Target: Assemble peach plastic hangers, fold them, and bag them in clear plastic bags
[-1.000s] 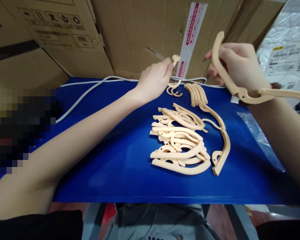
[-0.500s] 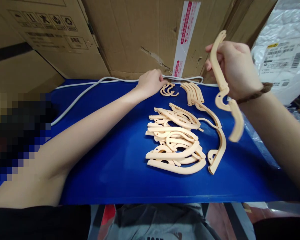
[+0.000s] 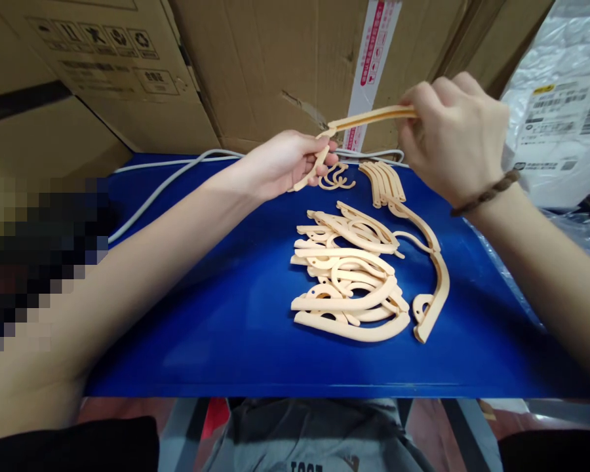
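Observation:
Both hands hold a beige folding clothes hanger (image 3: pixel 368 118) above the back of the blue table. My right hand (image 3: pixel 455 134) is closed around the end of its long arm. My left hand (image 3: pixel 295 160) grips the jointed middle, and the shorter arm slants down across its fingers. Whether a hook is also in the left fingers I cannot tell. Just below lie several loose hooks (image 3: pixel 335 178), and beside them a row of short curved hanger arms (image 3: pixel 381 183). A pile of folded hangers (image 3: pixel 347 288) covers the table's middle, with one unfolded hanger (image 3: pixel 441 275) to its right.
Cardboard boxes (image 3: pixel 275 72) stand along the back of the blue table (image 3: pixel 216 328). A white cable (image 3: pixel 160 187) runs along the rear edge and curves to the left. Bubble-wrapped packaging with a label (image 3: pixel 560 118) is at the right.
My right hand has brought the hanger leftward and turned it nearly level. My left hand has risen from the hooks, turned over and taken hold of the hanger's middle.

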Demonstrator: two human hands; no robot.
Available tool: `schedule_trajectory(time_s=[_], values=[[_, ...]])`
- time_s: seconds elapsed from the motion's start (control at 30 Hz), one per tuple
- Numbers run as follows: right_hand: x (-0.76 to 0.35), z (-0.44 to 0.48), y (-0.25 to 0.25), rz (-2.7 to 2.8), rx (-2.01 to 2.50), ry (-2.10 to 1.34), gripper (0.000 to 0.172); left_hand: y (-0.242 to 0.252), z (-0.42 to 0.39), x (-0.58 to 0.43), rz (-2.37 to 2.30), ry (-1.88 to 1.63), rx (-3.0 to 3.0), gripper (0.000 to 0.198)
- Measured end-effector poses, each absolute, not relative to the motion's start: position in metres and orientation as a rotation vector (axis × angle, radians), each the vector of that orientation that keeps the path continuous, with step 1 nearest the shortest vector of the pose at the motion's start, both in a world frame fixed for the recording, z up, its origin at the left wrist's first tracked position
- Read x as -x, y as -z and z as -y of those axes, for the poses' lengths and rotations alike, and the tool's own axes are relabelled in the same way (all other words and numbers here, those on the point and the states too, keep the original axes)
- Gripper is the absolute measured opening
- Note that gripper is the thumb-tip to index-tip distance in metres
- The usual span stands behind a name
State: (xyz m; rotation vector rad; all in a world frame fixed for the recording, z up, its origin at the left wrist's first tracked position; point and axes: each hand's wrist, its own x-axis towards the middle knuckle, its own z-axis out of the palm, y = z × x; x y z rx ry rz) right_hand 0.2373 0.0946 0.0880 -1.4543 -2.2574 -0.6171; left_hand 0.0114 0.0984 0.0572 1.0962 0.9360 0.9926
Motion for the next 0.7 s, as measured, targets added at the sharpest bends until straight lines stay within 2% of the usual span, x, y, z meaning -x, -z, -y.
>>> schedule_trajectory(time_s=[0.13,0.37,0.43,0.6,0.7], values=[[-0.219,-0.082,-0.085,2.491,1.469,0.727,0.054,-0.066,-0.089,-0.010,-0.916,-0.929,-1.314,0.028],[-0.203,-0.070,-0.074,2.427,1.508,0.575,0.043,-0.068,-0.080,-0.023,-0.950,-0.919,-1.395,0.038],[-0.204,-0.074,-0.070,2.423,1.515,0.460,0.039,-0.065,-0.082,-0.025,-0.981,-0.911,-1.412,0.041],[-0.205,-0.090,-0.063,2.375,1.537,0.064,0.015,-0.057,-0.080,-0.036,-1.321,-0.966,-1.648,0.042],[-0.215,-0.101,-0.065,2.249,1.517,-0.371,0.023,-0.060,-0.082,-0.032,-1.458,-1.152,-1.845,0.037]])
